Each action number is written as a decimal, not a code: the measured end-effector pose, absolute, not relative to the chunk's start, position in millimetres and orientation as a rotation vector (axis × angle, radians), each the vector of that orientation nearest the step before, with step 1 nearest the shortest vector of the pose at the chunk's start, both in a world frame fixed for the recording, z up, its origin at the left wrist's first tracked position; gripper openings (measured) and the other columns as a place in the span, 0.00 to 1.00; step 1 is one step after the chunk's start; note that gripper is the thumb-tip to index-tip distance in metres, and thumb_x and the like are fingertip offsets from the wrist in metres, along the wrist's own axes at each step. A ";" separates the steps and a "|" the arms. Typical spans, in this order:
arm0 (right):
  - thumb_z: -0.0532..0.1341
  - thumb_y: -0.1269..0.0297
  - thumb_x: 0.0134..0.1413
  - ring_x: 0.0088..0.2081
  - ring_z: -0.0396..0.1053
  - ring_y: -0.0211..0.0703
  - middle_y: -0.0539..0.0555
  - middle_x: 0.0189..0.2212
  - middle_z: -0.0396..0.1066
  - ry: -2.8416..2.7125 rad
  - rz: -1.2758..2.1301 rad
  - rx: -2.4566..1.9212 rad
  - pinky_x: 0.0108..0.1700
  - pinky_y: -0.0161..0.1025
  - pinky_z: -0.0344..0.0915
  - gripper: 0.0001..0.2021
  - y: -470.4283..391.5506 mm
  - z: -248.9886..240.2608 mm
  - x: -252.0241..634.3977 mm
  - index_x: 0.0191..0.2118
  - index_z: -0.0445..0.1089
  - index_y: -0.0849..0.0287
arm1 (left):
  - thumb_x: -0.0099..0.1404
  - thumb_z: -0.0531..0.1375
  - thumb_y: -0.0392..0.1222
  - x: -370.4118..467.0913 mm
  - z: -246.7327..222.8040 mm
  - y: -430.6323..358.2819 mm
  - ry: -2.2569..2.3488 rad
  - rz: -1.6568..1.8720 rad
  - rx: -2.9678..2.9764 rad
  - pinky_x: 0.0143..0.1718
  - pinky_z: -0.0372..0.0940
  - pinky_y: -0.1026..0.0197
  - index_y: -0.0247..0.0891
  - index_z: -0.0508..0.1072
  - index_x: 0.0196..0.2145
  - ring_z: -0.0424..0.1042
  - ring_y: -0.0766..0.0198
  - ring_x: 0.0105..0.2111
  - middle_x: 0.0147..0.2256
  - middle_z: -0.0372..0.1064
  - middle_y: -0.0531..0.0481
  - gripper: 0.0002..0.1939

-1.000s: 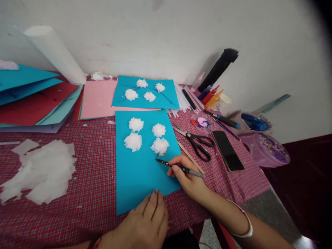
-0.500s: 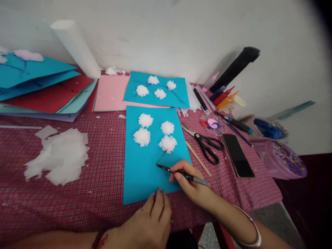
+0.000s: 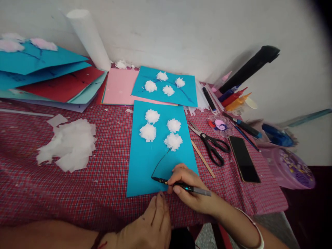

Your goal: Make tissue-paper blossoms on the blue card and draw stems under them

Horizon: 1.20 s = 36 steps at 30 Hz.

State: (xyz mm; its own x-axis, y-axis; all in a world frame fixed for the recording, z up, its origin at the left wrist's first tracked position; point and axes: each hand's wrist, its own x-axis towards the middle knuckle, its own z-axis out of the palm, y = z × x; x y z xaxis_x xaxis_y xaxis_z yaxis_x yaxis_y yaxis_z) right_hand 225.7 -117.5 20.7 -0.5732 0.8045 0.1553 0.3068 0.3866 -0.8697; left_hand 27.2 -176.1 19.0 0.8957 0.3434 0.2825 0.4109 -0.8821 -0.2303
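Observation:
My right hand (image 3: 188, 188) grips a black pen (image 3: 181, 186), its tip touching a blue sheet (image 3: 142, 166). A thin dark curved line (image 3: 158, 162) runs from the tip up to the lower right white paper puff (image 3: 173, 141). Several white puffs sit on the sheet's upper half. My left hand (image 3: 153, 218) lies flat at the sheet's bottom edge, fingers stretched together. Behind lies a second blue sheet (image 3: 153, 97) with white puffs and dark branch lines.
Scissors (image 3: 211, 143), a wooden stick (image 3: 203, 159) and a phone (image 3: 243, 159) lie to the right. Paint tubes (image 3: 234, 97) stand behind them. Loose white paper pieces (image 3: 72, 143) lie left, below stacked coloured sheets (image 3: 59, 83). A white roll (image 3: 89, 39) leans on the wall.
The pen tip has moved down and left on the sheet, and the drawn line is longer and curved. The whole view has shifted a little, with the table's items appearing further right.

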 end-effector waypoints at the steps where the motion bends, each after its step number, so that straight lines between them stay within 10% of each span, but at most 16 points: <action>1: 0.54 0.66 0.61 0.32 0.68 0.41 0.50 0.28 0.73 -2.094 1.137 -0.933 0.45 0.46 0.62 0.05 -117.7 20.7 225.5 0.39 0.65 0.54 | 0.65 0.49 0.35 26.8 17.7 -176.8 -0.572 -0.331 -2.772 0.43 0.64 0.53 0.26 0.74 0.41 0.75 0.55 0.39 0.40 0.76 0.39 0.17; 7: 0.54 0.63 0.61 0.32 0.70 0.40 0.50 0.28 0.73 -2.081 1.305 -0.835 0.50 0.49 0.60 0.05 -119.9 18.5 227.4 0.39 0.66 0.54 | 0.64 0.49 0.35 26.9 6.8 -178.7 -0.592 -0.375 -2.731 0.41 0.64 0.54 0.26 0.74 0.42 0.75 0.56 0.37 0.39 0.76 0.38 0.16; 12: 0.55 0.57 0.62 0.30 0.72 0.40 0.50 0.26 0.74 -1.511 1.507 -1.059 0.34 0.39 0.68 0.08 -118.8 20.2 225.0 0.42 0.64 0.55 | 0.64 0.51 0.36 28.9 -2.1 -180.7 -0.582 -0.395 -2.744 0.42 0.62 0.53 0.26 0.72 0.41 0.74 0.55 0.37 0.39 0.75 0.36 0.15; 36: 0.54 0.66 0.60 0.34 0.71 0.43 0.52 0.32 0.74 -1.990 0.647 -1.155 0.41 0.43 0.65 0.06 -85.5 20.3 196.7 0.41 0.67 0.54 | 0.67 0.50 0.40 32.1 -21.2 -176.9 -0.660 -0.538 -2.666 0.41 0.61 0.58 0.27 0.74 0.37 0.73 0.60 0.35 0.34 0.76 0.42 0.16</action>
